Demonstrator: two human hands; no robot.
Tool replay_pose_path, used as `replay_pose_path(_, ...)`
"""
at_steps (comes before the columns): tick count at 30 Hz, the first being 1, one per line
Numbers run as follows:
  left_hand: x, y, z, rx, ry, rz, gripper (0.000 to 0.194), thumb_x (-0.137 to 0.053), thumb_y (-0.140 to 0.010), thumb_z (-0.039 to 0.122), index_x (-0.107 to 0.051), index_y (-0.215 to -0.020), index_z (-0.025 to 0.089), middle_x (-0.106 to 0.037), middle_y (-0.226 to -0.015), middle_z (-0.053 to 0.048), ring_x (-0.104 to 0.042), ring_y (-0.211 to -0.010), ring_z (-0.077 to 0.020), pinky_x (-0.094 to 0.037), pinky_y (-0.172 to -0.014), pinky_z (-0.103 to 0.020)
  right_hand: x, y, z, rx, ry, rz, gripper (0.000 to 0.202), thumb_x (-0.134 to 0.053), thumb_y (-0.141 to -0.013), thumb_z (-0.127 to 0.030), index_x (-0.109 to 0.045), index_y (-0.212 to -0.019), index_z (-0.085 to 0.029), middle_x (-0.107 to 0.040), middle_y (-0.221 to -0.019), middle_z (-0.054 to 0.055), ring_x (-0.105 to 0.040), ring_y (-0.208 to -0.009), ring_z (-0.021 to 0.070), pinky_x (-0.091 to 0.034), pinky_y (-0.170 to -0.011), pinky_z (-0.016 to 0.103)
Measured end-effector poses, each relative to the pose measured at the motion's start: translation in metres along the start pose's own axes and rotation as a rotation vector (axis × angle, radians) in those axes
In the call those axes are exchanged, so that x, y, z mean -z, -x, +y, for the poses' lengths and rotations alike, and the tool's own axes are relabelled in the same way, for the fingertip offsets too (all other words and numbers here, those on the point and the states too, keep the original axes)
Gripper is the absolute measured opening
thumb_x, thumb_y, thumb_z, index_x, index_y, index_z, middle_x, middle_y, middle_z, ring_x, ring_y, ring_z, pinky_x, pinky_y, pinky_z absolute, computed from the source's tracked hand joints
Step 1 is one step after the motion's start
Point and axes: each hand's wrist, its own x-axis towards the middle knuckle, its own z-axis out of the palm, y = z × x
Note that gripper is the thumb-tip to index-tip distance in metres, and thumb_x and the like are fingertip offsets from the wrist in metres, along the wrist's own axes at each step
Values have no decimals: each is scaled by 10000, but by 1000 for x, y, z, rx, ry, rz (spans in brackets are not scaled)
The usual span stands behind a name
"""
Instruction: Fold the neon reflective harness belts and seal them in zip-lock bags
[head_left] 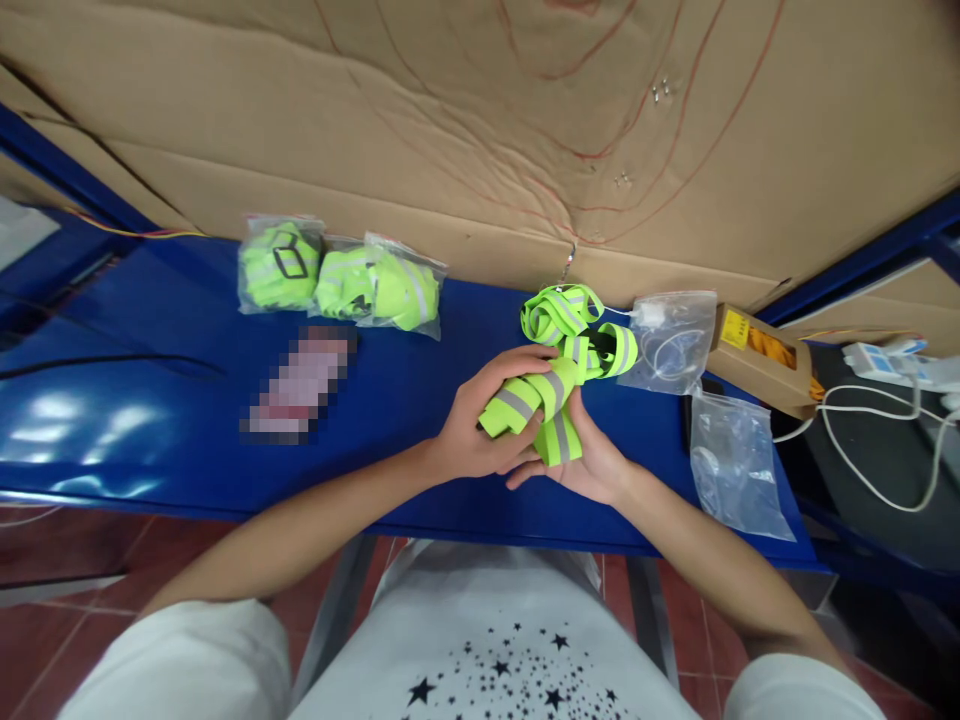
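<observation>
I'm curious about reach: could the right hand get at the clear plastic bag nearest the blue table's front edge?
Probably yes: nothing seems to stand between the right hand and that bag, though the hand holds a neon-yellow, grey-striped fabric strap.

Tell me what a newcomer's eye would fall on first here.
Probably the fluorescent yellow-green strap with grey stripes, bunched between the left hand and right hand near the picture's centre. Next, the clear plastic bags of similar straps at the glossy blue table's back, left of the hands.
</observation>
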Motion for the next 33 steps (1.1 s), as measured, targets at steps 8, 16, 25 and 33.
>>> replay_pose_path(8,1,4,-16,-580,-483,-468,364,-630,-958,148,-595,-1311,227,-641,-1397,-137,-484,-1469,-312,-491,-1191,-479,1,12,-22,3,-60,159,618,-698,-802,-773,-750,-1080,-224,-785,-1075,66,-748,-983,217,-634,-745,291)
replay_pose_path(16,0,12,-15,-421,-354,-615,639,-740,-878,402,-484,-1428,203,-455,-1566,-216,-336,-1560,-357,-289,-1302,-569,12,9,-14,8,35,141,620,-813,-733,-703,-758,-1142,-240,-778,-1107,54,-732,-1031,211,-615,-880,315)
replay_pose_path(25,0,12,-9,-469,-557,-513,764,-717,-882,531,-399,-1517,250,-345,-1654,-230,-404,-1522,-362,-308,-1265,-591,13,12,-10,54,151,94,568,-886,-713,-587,-736,-1163,-275,-755,-1105,23,-701,-1043,188,-579,-895,290)
replay_pose_path(33,6,5,-21,-421,-440,-494,840,-717,-872,583,-376,-1536,198,-387,-1605,-255,-424,-1496,-366,-348,-1245,-572,12,7,-12,107,204,246,330,-910,-700,-375,-749,-933,-206,-744,-887,3,-687,-854,164,-560,-810,280)
